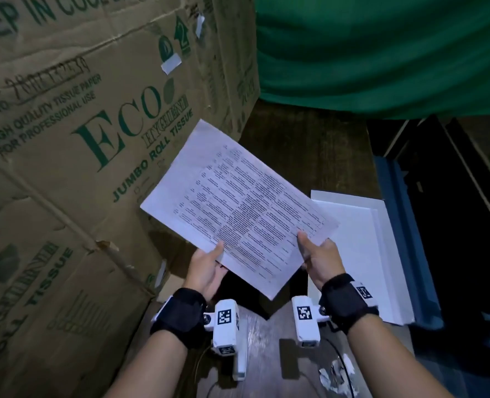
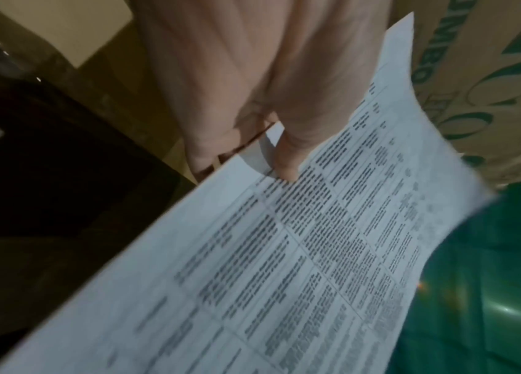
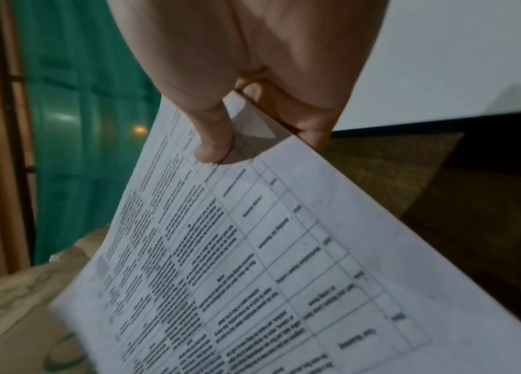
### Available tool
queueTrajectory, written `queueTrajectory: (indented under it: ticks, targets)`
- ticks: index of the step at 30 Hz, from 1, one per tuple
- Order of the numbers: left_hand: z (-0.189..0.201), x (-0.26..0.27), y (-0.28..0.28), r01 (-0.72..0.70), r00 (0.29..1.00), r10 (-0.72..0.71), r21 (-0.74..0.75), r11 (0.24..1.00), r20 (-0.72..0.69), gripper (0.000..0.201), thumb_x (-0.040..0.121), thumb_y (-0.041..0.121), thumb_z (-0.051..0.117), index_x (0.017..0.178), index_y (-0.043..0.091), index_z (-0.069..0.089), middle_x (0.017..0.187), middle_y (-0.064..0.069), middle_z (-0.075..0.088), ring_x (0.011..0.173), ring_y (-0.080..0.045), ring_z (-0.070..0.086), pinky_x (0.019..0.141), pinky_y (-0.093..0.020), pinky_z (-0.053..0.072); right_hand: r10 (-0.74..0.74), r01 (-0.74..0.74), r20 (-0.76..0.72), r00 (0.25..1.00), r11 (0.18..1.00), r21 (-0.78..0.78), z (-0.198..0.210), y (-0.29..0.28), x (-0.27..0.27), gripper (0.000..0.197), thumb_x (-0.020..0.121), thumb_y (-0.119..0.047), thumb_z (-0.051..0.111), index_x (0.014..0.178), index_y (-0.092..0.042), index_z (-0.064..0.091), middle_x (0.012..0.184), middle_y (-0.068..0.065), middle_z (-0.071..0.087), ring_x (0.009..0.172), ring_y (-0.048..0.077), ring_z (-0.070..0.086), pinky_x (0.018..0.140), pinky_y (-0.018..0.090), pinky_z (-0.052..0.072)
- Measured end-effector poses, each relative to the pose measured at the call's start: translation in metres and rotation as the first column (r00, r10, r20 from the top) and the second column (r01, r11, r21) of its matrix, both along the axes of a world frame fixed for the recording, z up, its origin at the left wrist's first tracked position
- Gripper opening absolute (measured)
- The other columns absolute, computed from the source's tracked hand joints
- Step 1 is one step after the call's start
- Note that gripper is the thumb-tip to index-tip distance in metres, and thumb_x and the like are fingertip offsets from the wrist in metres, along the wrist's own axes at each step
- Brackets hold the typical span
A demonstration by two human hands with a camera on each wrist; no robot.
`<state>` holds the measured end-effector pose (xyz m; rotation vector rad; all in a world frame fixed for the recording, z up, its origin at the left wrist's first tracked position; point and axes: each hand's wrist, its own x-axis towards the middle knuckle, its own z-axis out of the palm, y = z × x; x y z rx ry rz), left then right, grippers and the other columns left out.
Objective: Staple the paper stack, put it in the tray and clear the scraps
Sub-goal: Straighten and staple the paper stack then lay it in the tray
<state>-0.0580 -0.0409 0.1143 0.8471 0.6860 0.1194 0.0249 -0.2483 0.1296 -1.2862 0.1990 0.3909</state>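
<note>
Both hands are holding the paper stack (image 1: 238, 208) up in the air above the dark wooden table (image 1: 304, 150), its flat white rectangle printed with a fine ruled grid of text. The left hand (image 1: 206, 268) is pinching the near edge, thumb on top and fingers beneath, while the right hand (image 1: 319, 258) is pinching the right corner likewise. Beside it, a shallow white tray (image 1: 381, 254) is lying on the table, crumpled scraps (image 1: 334, 372) near the front edge, and creased corrugated cardboard boxes (image 1: 65, 168) are rising at left.
</note>
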Motion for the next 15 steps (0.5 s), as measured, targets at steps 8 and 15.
queueTrajectory:
  ticks: [8,15]
  targets:
    - [0.005,-0.013,0.056,-0.1,0.995,0.096,0.287,0.953,0.027,0.024,0.09,0.0,0.057,0.108,0.016,0.059,0.117,-0.012,0.066,0.1,-0.026,0.064,0.098,-0.046,0.045,0.024,0.054,0.218,0.976,0.937,-0.345,0.014,-0.042,0.02,0.01,0.09,-0.005,0.059,0.094,-0.011,0.066,0.092,0.008,0.07,0.08,0.021,0.065,0.069,0.028,0.051]
    - [0.017,0.002,0.078,0.161,0.979,-0.202,0.616,0.771,-0.003,0.033,0.083,-0.006,0.064,0.102,0.021,0.063,0.102,-0.002,0.07,0.102,-0.024,0.063,0.087,-0.032,0.051,0.165,-0.009,0.261,0.951,0.859,-0.513,0.013,-0.042,0.028,0.008,0.088,-0.007,0.062,0.094,-0.009,0.067,0.093,0.01,0.068,0.073,0.006,0.061,0.069,0.023,0.046]
